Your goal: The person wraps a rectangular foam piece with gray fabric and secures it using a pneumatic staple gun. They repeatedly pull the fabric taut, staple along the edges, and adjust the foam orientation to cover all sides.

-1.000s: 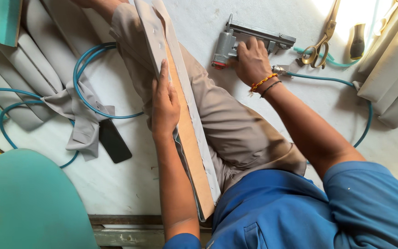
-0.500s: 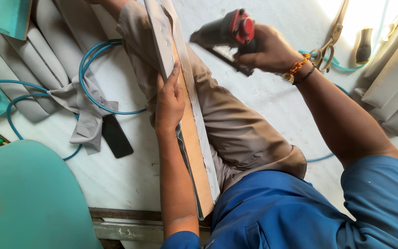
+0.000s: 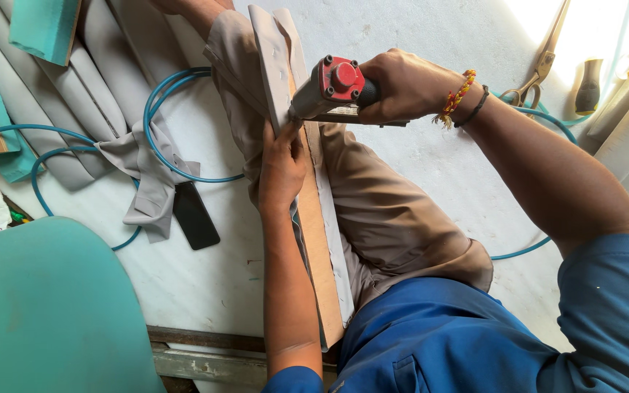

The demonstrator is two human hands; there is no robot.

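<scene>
Right hand: wrapped tight around a pneumatic staple gun, its nose against the board's upper part.
Left hand: fingers flat, pressing grey fabric onto the wooden board.
Board: lies lengthwise along the person's leg.
Nearby: blue air hose, black phone, scissors.

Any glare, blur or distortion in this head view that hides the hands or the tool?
Head view: strong overexposure at top right washes out the floor around the scissors. The right hand on the red-capped staple gun and the left hand on the wooden board are sharp and evenly lit. Slight wide-angle stretching towards the edges.
</scene>
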